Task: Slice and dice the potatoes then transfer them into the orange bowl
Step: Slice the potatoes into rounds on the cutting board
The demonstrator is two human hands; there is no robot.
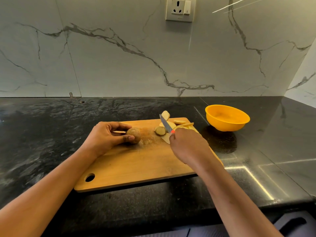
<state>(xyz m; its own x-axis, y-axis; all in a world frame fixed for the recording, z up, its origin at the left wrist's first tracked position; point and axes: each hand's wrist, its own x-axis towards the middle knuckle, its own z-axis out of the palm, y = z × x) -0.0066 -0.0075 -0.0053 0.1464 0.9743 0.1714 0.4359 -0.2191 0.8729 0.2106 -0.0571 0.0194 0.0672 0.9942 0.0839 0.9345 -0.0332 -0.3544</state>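
A brown potato piece [133,135] sits on the wooden cutting board [133,166], held between the thumb and fingers of my left hand [106,135]. My right hand [186,144] grips a knife [165,124] with a red handle; its blade points up and away over several pale potato slices [168,124] at the board's far right. One slice [165,115] sticks to the blade near its tip. The orange bowl [227,118] stands on the counter right of the board and looks empty.
The board lies on a black stone countertop [51,142] whose front edge runs along the bottom right. A white marble wall [136,57] with a socket [180,9] rises behind.
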